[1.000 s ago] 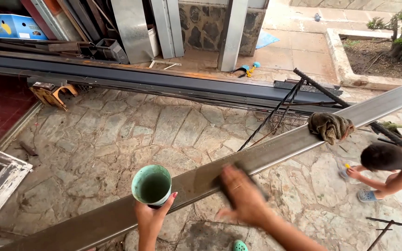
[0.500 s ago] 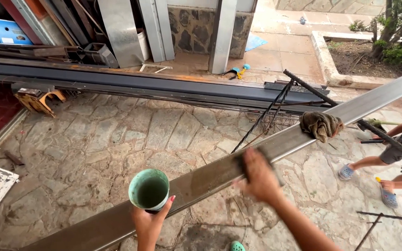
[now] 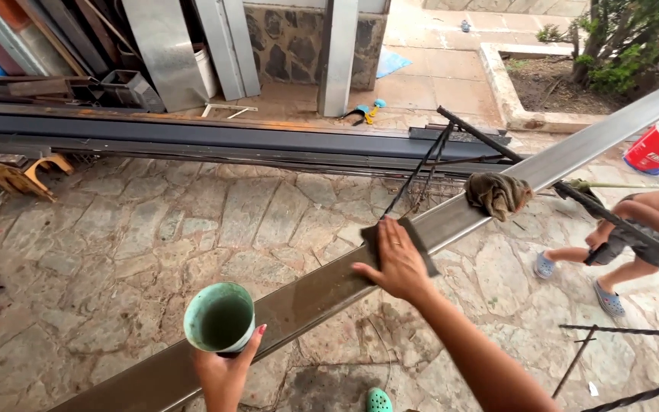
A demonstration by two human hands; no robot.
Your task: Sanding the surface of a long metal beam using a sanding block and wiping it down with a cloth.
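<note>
Long metal beam (image 3: 329,286), lower left to upper right, likely heavy, stiff, slick where wet; right hand (image 3: 400,263) flat, pressing dark pad (image 3: 379,238); left hand (image 3: 226,374) grasping light green cup (image 3: 220,318) underneath.

A single head-worn camera looks steeply down and forward from standing height. The beam (image 3: 360,275) and both hands sit close below it; stone paving stretches beyond.
</note>
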